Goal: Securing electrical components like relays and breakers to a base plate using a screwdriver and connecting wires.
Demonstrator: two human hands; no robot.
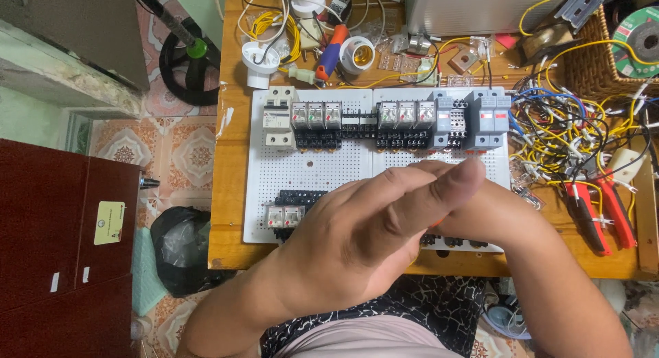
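Note:
My left hand (364, 231) reaches in from the lower left and hovers over the near half of a white perforated panel (322, 172), fingers held together and thumb stretched to the right. It covers most of my right hand (504, 210), whose forearm comes from the lower right. Whatever lies between the two hands is hidden. A row of clear relays (316, 116) on black sockets, a white breaker (278, 118) and grey modules (473, 118) stand along the panel's far edge. Two more relays (285, 216) sit left of my left hand.
The panel rests on a wooden table (230, 193). A tangle of yellow, blue and black wires (570, 131) and red-handled pliers (604, 214) lie to the right, by a wicker basket (590, 63). White lamp holders (357, 54) sit at the back. A dark red cabinet (62, 241) stands left.

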